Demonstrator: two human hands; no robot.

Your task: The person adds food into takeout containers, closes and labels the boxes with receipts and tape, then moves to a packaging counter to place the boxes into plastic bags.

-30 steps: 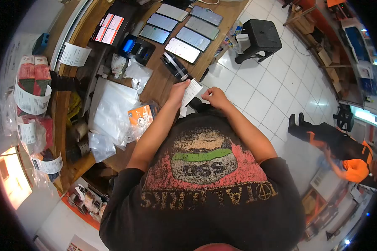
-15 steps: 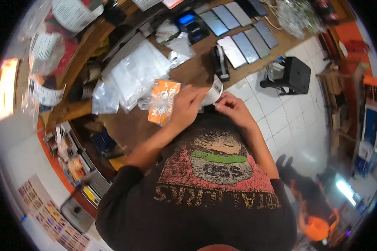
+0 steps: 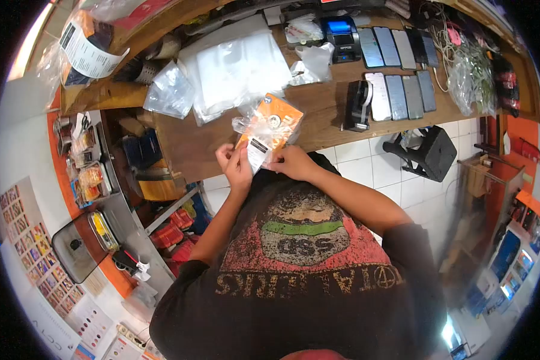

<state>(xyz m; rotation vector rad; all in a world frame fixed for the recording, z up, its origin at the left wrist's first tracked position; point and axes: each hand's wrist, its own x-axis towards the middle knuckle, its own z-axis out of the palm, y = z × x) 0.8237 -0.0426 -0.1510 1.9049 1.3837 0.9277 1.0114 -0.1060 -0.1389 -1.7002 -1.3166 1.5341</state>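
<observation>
An orange packet in clear plastic wrap (image 3: 280, 114) is tilted at the table's front edge, just in front of my shirt. Over its lower part lies a white printed label (image 3: 257, 153) with a dark block at its top. My left hand (image 3: 237, 167) pinches the label's left side, its fingers curled. My right hand (image 3: 295, 164) is closed at the label's lower right edge, fingertips pressed together where label and wrap meet. Whether the label is stuck down flat cannot be seen.
Clear plastic bags (image 3: 237, 72) are piled behind the packet on the wooden table (image 3: 204, 141). To the right are a small black printer (image 3: 341, 39), a black stand-like device (image 3: 358, 105) and several phones (image 3: 396, 96). A black stool (image 3: 429, 153) stands on the tiled floor.
The label, held curled to the right of the packet before, now lies over the packet's lower part. My hands have moved left with it. The view has turned.
</observation>
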